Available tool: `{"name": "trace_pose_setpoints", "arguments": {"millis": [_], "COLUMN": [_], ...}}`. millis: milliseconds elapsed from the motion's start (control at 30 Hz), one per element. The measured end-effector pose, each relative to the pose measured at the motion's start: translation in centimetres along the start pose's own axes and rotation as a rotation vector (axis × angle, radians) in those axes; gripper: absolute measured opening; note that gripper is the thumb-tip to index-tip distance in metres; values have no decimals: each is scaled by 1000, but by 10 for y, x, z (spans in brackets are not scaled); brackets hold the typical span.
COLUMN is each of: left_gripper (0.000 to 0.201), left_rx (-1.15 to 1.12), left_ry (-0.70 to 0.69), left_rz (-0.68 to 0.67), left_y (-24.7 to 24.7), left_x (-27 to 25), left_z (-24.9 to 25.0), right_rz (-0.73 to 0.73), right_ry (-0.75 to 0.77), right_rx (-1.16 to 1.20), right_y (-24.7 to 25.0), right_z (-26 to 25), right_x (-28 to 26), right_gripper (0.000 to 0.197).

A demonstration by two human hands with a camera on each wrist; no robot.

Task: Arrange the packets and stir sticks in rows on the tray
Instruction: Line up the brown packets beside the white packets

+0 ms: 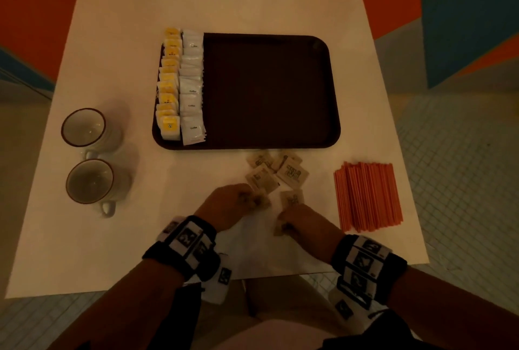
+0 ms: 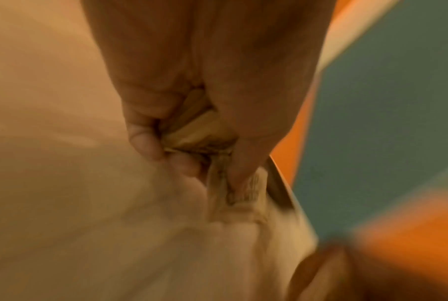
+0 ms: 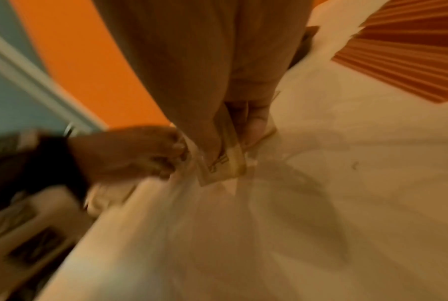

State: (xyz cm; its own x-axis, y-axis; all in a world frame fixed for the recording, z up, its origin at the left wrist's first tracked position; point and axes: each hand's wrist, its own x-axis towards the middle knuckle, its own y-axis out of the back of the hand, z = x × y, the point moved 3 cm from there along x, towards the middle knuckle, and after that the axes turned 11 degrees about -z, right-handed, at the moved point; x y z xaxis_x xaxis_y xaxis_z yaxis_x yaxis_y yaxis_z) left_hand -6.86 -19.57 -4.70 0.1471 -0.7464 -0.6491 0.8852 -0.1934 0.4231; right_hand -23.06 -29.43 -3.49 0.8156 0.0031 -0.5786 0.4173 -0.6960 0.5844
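Observation:
A dark brown tray (image 1: 266, 91) lies mid-table, with a row of yellow packets (image 1: 168, 86) and a row of white coffee packets (image 1: 191, 88) along its left side. Brown sugar packets (image 1: 276, 171) lie loose on the table just below the tray. My left hand (image 1: 244, 199) grips several brown packets (image 2: 199, 136) in curled fingers. My right hand (image 1: 286, 223) pinches a small stack of brown packets (image 3: 225, 163) close to the table. Orange stir sticks (image 1: 368, 195) lie in a pile to the right of both hands.
Two empty mugs (image 1: 87, 153) stand at the table's left, one behind the other. The white table (image 1: 112, 237) ends just in front of my wrists. Orange and teal walls surround it.

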Motion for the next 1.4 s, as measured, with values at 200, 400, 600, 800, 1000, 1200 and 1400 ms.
{"name": "trace_pose_setpoints", "arguments": {"millis": [200, 400, 600, 800, 1000, 1200, 1400], "left_gripper": [10, 14, 14, 12, 16, 23, 29], "left_rx": [-783, -848, -969, -971, -1069, -1086, -1190], "left_ry": [-123, -284, -314, -310, -311, -349, -309], "left_rz": [382, 562, 635, 620, 634, 531, 191], "left_y": [68, 99, 104, 109, 112, 104, 89], "left_x": [-47, -66, -70, -73, -75, -70, -69], "left_z": [25, 59, 72, 72, 72, 77, 69], "right_rz": [417, 424, 401, 553, 487, 468, 425], "right_ry": [-96, 193, 347, 375, 384, 384, 369], "right_rx": [608, 927, 945, 1008, 990, 941, 760], "right_y": [83, 146, 156, 168, 167, 154, 176], "right_z": [7, -39, -80, -85, -86, -95, -89], "right_x": [-13, -11, -4, 0, 3, 10, 4], "right_gripper": [8, 9, 20, 20, 14, 15, 11]}}
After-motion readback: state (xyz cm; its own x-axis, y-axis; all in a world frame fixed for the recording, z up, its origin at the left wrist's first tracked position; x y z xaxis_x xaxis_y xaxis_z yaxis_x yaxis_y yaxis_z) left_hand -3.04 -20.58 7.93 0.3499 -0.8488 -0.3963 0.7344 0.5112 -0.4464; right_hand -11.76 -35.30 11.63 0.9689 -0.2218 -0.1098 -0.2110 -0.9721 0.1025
